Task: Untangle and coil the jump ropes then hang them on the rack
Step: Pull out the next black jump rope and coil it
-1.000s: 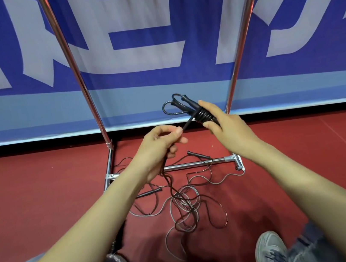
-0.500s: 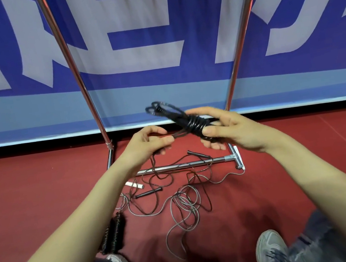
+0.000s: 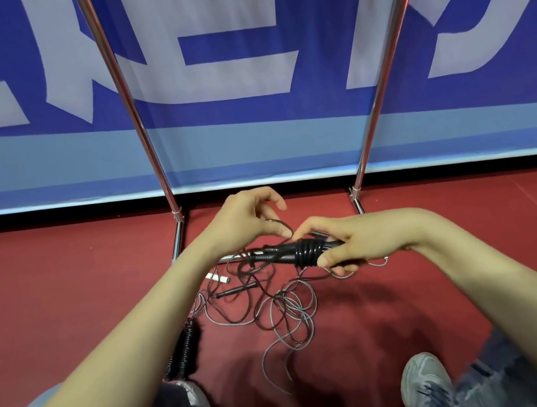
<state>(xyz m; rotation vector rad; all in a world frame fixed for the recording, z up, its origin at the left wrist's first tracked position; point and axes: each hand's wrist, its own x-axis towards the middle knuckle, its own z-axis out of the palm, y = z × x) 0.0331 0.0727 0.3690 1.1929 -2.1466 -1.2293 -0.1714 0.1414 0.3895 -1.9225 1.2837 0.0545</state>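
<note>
Black cord-wrapped jump-rope handles have tipped level — right hand grips them, left hand pinches loose cord; coil nearly done.

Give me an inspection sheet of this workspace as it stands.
Surface: red floor, ropes lying on it.
Job's things: wrapped jump rope in hand; coiled rope on the floor; rack stands behind.
Clutter: white stick-like piece, unidentifiable.
Hands: right hand grips wrapped jump rope; left hand pinches its loose cord.
Cables: tangled ropes loose on floor.
Surroundings: blue-and-white banner; shoe.
</note>
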